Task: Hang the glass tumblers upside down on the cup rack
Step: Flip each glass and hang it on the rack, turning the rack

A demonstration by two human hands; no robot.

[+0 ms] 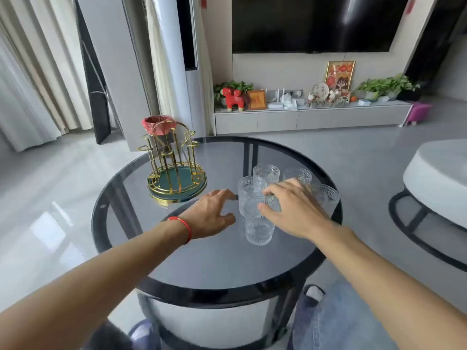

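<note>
Several ribbed glass tumblers stand upright in a cluster on the right half of the round dark glass table (202, 261). My right hand (293, 210) reaches over the nearest tumbler (259, 227), thumb and fingers closed around its rim. Just left of the cluster, my left hand (212, 214) hovers with fingers spread, close to another tumbler (249, 189) and holding nothing. The gold wire cup rack (175, 170) with a green round base stands at the table's left rear, its pegs bare.
A bin with a red bag (158, 125) stands on the floor behind the rack. A white round table (437, 173) sits to the right. A TV cabinet with ornaments (310, 117) lines the far wall. My knee in jeans (353, 319) is below the table's edge.
</note>
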